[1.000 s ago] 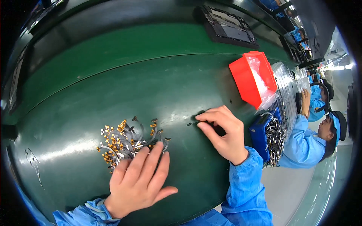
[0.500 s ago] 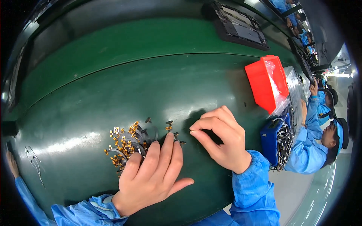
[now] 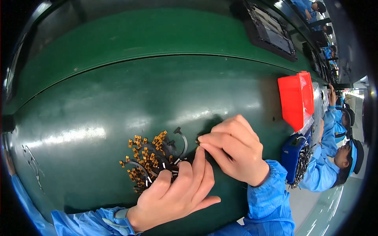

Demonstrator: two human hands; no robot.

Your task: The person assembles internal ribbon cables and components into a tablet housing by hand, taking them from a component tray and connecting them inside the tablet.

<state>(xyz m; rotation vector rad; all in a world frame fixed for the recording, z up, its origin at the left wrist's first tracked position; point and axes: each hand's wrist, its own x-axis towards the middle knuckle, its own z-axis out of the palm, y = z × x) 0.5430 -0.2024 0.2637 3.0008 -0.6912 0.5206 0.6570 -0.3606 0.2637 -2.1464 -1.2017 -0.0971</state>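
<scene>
Your right hand has thumb and forefinger brought together in a pinch, with a small dark piece at the tips; the other fingers curl in behind. Your left hand is loose and spread palm down over the near side of the cables, clasping nothing that shows, its forefinger reaching up to just beside the right thumb. You have those cables heaped toward the near edge of the desk, left of its middle: grey strips with gold tabs and some white bits. One dark-headed cable curves out at the heap's right side.

By the right edge you have a red bin with clear plastic in it, and nearer you a blue bin full of wires. Toward the far right corner lies a black frame. Thin leads lie near the left edge. Past the right edge sits a co-worker in blue.
</scene>
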